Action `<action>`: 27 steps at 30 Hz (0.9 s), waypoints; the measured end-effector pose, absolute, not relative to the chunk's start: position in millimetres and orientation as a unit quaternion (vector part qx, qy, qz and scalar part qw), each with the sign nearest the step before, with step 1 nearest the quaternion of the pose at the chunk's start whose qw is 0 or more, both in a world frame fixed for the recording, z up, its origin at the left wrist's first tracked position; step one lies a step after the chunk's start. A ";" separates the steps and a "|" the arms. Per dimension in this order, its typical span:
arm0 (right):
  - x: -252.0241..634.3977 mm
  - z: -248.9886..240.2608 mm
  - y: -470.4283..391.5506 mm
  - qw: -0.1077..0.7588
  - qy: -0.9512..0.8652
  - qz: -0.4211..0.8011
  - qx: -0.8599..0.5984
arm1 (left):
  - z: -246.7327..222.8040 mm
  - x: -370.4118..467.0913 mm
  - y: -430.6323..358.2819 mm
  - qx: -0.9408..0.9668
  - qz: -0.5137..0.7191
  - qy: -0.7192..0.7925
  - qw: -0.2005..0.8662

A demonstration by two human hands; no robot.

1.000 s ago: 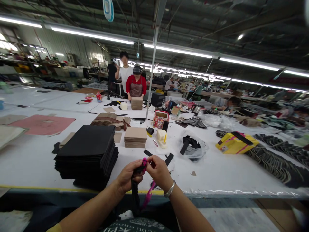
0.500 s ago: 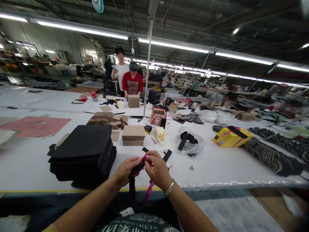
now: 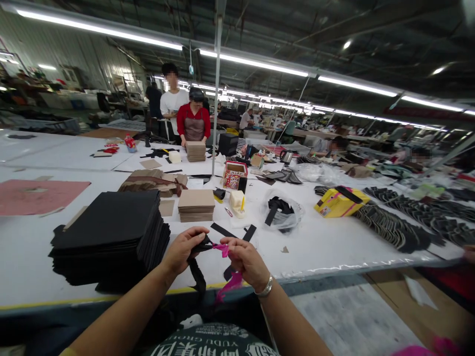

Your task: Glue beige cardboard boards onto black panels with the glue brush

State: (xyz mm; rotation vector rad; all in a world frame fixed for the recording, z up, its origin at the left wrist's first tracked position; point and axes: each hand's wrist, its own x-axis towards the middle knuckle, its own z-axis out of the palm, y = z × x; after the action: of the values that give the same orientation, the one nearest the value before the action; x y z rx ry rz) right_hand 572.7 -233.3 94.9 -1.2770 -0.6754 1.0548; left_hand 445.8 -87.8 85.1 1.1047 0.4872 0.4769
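My left hand (image 3: 184, 248) is closed on a bunch of black fabric strips (image 3: 198, 277), one end of which dangles below the fingers. A magenta ribbon (image 3: 230, 288) runs from the black bunch to my right hand (image 3: 248, 261), which pinches it; its loose tail hangs under that hand. Both hands are above the near edge of the white table (image 3: 311, 252). Left of them stands a tall stack of black sheets (image 3: 107, 217). Just beyond the hands lie loose black strips (image 3: 249, 233).
Tan board pieces (image 3: 196, 202) are stacked behind my hands. Further right are a clear bag of black strips (image 3: 282, 213), a yellow box (image 3: 341, 202) and rows of dark curved pieces (image 3: 393, 225). A co-worker in red (image 3: 193, 121) stands across the table beside a pole (image 3: 216, 99).
My hands have drawn apart, and a stretch of magenta ribbon now shows between them. The black strip hangs further out from my left hand. The whole view has shifted slightly.
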 end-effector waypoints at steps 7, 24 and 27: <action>598.3 86.7 -261.0 0.417 -0.456 0.347 -0.705 | 73.8 443.0 -83.6 0.729 0.230 0.173 0.621; 729.7 144.8 -480.7 0.302 -0.214 0.235 -0.899 | 46.6 518.4 -62.5 0.790 -0.201 0.091 0.572; 729.7 183.2 -582.7 0.190 -0.092 0.157 -0.965 | 40.9 546.5 -65.0 0.731 -0.201 0.144 0.636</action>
State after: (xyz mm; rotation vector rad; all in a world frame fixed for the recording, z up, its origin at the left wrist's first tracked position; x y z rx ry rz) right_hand 729.7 -582.7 183.2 -2.7108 -0.2595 0.4412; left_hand 546.5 -65.0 40.9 1.6710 0.3289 -0.4602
